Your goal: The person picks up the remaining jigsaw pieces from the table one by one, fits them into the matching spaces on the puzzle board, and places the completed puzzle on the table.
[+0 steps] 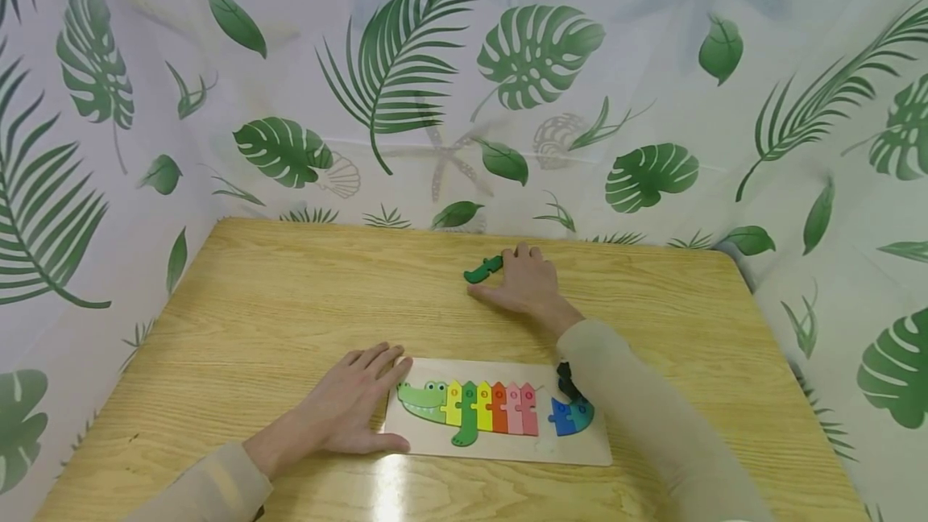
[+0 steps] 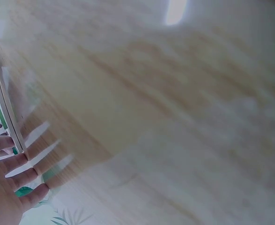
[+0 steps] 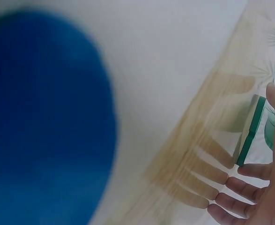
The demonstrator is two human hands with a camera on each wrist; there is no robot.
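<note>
A wooden crocodile puzzle board [image 1: 500,449] lies on the table, with a light green head piece [image 1: 423,399] and several numbered body pieces in yellow, green, red and pink fitted in it. Blue pieces [image 1: 571,417] sit at its right end, past a bare gap. My left hand [image 1: 348,401] rests spread at the board's left edge, thumb and fingertips at its corners. Farther back, my right hand [image 1: 525,280] reaches round a dark green puzzle piece [image 1: 482,271]. In the right wrist view, the index fingertip meets one end of that piece [image 3: 250,133], with the thumb near the other.
The wooden table [image 1: 304,288] ends at a leaf-printed cloth [image 1: 406,176] hanging behind and at both sides. My right sleeve [image 1: 638,401] passes over the board's right end, partly covering a dark item [image 1: 565,381] there. Light glares on the tabletop at the front.
</note>
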